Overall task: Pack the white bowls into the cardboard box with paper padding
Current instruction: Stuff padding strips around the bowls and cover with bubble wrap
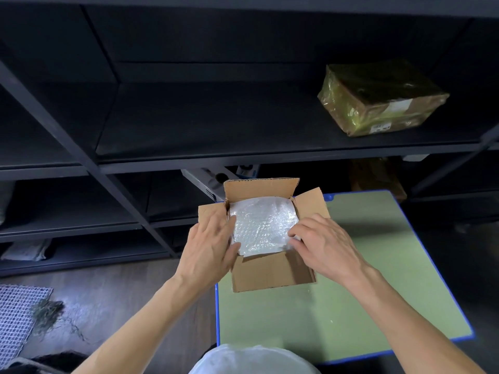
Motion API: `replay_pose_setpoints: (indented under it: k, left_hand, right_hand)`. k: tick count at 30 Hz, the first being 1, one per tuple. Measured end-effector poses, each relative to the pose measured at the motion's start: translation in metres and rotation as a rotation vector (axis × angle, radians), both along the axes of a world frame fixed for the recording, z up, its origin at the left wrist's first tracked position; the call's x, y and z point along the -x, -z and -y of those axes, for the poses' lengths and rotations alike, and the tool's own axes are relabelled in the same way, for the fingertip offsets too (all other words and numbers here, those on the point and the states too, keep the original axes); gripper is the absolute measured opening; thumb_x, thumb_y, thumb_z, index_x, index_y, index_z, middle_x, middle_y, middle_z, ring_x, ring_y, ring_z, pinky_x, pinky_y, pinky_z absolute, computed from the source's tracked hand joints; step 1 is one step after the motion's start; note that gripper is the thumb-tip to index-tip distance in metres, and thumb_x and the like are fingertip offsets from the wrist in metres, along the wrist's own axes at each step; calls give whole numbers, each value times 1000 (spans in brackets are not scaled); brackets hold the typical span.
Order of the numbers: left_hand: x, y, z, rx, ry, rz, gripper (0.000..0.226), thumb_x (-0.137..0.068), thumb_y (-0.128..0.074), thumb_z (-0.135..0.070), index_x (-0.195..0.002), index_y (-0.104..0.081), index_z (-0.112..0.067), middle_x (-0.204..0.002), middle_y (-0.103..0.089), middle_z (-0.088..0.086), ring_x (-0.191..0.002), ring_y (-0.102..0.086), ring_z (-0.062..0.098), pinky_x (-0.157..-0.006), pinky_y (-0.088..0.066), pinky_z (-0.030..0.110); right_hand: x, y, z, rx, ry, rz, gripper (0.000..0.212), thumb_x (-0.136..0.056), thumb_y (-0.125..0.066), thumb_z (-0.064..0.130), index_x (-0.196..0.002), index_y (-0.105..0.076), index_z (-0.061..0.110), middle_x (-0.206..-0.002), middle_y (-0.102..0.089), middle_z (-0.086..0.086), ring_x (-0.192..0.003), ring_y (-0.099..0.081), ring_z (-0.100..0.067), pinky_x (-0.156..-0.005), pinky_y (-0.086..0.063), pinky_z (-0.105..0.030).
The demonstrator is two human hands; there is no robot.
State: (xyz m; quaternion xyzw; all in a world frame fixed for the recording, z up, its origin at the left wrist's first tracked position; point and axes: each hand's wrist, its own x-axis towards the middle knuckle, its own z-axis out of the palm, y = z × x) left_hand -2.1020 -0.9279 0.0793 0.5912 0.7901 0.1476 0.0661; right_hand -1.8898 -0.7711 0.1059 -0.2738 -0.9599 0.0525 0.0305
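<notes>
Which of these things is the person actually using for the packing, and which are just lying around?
In use:
open cardboard box
bubble-wrapped bundle inside it
green table
left hand, right hand

Lying about:
plastic-wrapped parcel on the shelf
mesh mat on the floor

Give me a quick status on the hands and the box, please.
Left hand and right hand pressing the white bubble-wrapped bundle into the open brown cardboard box. Flaps up. Nothing in the way.

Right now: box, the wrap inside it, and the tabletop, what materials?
Box: brown corrugated cardboard, matte; a fluted edge shows on the rear flap. Wrap: looks like clear bubble wrap, glossy, with a dimpled surface. Tabletop: smooth matte green, probably laminate or plastic, with a blue rim.
</notes>
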Motion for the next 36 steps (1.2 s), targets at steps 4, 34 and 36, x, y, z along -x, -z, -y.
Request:
replay_pose_setpoints:
  k: [4,34,36]
  left_hand:
    - [7,-3,7,-42,-116,124,56,-95,-54,-38,-146,-32,-34,-138,-36,-7,-121,-41,22,-87,-50,41]
    - [-55,2,-45,-88,-91,6,33,-100,-44,-35,-125,-55,-17,-110,-56,1,-96,-48,20,-82,-48,35]
    - [-58,7,-51,-59,-54,-21,34,-100,-41,-37,-125,-56,-18,-109,-57,3,-94,-47,20,-85,-46,34]
  right_hand:
    - [-5,-10,-9,20,90,-46,20,-97,-54,26,-105,-72,21,-114,-62,8,-110,-50,-19,-86,-48,-34]
    - [25,24,1,216,15,-186,41,-100,-38,33,-135,-52,16,-126,-57,5,-117,-51,-19,-79,-54,-37]
    - [24,29,0,229,16,-184,40,-96,-41,24,-132,-54,15,-125,-58,4,-118,-51,-19,-78,-53,-34]
